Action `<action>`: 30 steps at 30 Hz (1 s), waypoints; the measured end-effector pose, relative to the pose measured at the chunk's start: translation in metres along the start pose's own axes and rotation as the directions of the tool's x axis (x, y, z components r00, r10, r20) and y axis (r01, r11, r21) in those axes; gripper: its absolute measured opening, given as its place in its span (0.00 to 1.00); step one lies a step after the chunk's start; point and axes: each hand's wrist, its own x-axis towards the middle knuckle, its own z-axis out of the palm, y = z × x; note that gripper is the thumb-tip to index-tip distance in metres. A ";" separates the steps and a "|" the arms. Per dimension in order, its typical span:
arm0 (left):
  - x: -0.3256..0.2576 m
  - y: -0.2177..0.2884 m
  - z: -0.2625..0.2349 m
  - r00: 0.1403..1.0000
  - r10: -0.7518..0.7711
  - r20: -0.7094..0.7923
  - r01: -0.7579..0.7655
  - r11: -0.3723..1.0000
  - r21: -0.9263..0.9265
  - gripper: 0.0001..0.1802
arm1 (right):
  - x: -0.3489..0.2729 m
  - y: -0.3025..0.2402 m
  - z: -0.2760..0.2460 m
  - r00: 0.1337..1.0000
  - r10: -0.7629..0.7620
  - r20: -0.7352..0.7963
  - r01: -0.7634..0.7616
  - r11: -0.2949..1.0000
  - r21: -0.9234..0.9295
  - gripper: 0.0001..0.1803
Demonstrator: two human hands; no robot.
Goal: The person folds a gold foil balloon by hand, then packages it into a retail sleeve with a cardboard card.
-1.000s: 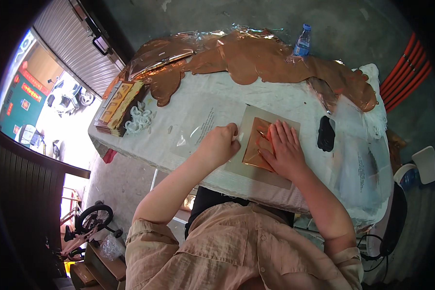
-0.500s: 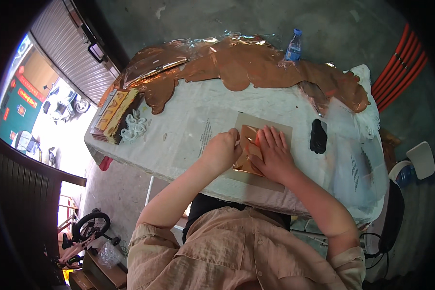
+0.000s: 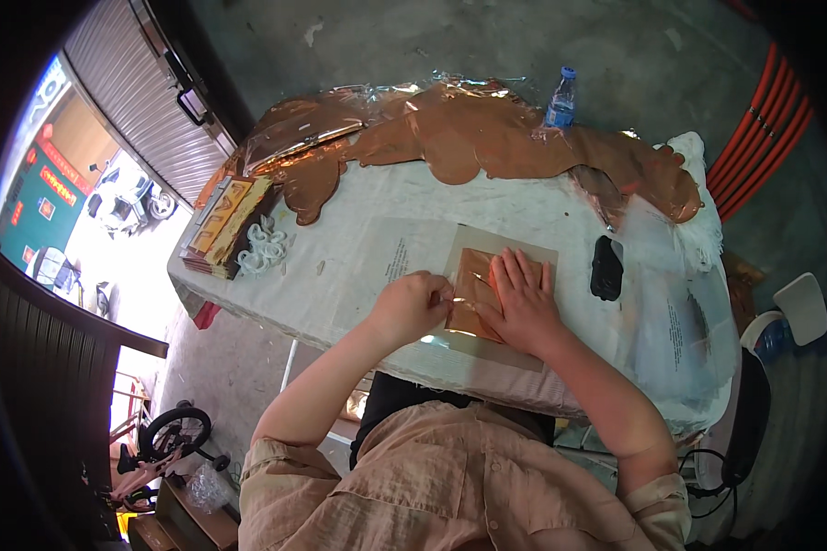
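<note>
A small copper-coloured foil sheet lies on a grey backing board near the table's front edge. My right hand presses flat on the foil with its fingers spread. My left hand is closed beside the foil's left edge and pinches a thin tool or strip whose tip touches the foil; what it is exactly is too small to tell.
The table has a white plastic cover. Large crumpled copper foil sheets and a blue-capped water bottle sit at the back. A stack of gold-faced packets and white rings lie at left, a black object at right.
My head shifted a little, so the table sits slightly differently in the picture. Both hands stay on the foil sheet, with only small finger movement.
</note>
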 end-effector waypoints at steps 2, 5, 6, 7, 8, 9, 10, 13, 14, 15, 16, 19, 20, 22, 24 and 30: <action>0.001 -0.002 0.001 0.998 0.059 -0.021 -0.057 0.993 0.108 0.06 | 0.000 0.000 0.000 1.000 0.008 0.023 -0.008 1.000 0.007 0.44; 0.003 -0.014 0.004 0.961 0.269 -0.066 -0.255 0.952 0.167 0.08 | 0.000 0.000 0.001 1.000 0.006 0.022 -0.006 1.000 0.005 0.44; 0.004 -0.016 0.005 0.961 0.269 -0.066 -0.255 0.952 0.167 0.08 | 0.000 0.000 0.001 1.000 0.006 0.021 -0.006 1.000 0.005 0.44; 0.005 -0.017 0.005 0.926 0.367 -0.091 -0.339 0.912 0.232 0.11 | 0.000 0.001 0.002 1.000 0.003 0.017 -0.003 1.000 -0.001 0.44; 0.006 -0.018 0.006 0.880 0.463 -0.108 -0.416 0.859 0.298 0.15 | 0.000 0.001 0.003 1.000 0.000 0.012 0.000 1.000 -0.006 0.44; 0.008 -0.022 0.008 0.879 0.464 -0.109 -0.416 0.859 0.298 0.15 | 0.000 0.002 0.005 1.000 -0.001 0.011 0.001 1.000 -0.007 0.44; 0.010 -0.027 0.011 0.881 0.467 -0.073 -0.427 0.853 0.299 0.19 | 0.000 0.004 0.009 0.999 -0.026 -0.048 0.026 1.000 0.013 0.44; 0.016 -0.032 0.010 0.881 0.472 0.016 -0.453 0.834 0.316 0.25 | -0.001 0.005 0.011 0.993 -0.046 -0.105 0.049 0.998 0.026 0.44; 0.018 -0.033 0.008 0.879 0.472 0.068 -0.466 0.819 0.334 0.26 | 0.000 0.006 0.011 0.994 -0.044 -0.102 0.047 0.999 0.022 0.45; 0.019 -0.033 0.007 0.880 0.470 0.067 -0.464 0.821 0.334 0.26 | -0.001 0.004 0.009 0.994 -0.045 -0.101 0.048 0.999 0.022 0.45; 0.020 -0.032 0.005 0.880 0.466 0.089 -0.465 0.813 0.349 0.26 | -0.001 0.002 0.005 0.998 -0.027 -0.051 0.027 1.000 0.011 0.44; 0.022 -0.032 0.000 0.873 0.474 0.119 -0.483 0.801 0.353 0.27 | -0.001 0.001 -0.002 1.000 0.001 0.007 -0.001 1.000 0.015 0.45; 0.022 -0.032 0.000 0.865 0.487 0.123 -0.498 0.796 0.344 0.27 | -0.002 0.001 -0.003 1.000 0.006 0.013 -0.006 0.999 0.031 0.46; 0.022 -0.033 0.002 0.859 0.498 0.116 -0.504 0.787 0.357 0.28 | 0.000 0.006 0.001 1.000 0.010 0.017 -0.011 0.998 0.058 0.48; 0.022 -0.035 0.002 0.855 0.507 0.109 -0.508 0.779 0.368 0.28 | -0.001 0.008 -0.002 1.000 0.014 0.024 -0.016 0.996 0.084 0.51; 0.023 -0.033 0.003 0.857 0.503 0.111 -0.505 0.780 0.369 0.27 | -0.015 0.029 -0.036 0.951 -0.054 0.305 0.039 0.998 0.055 0.64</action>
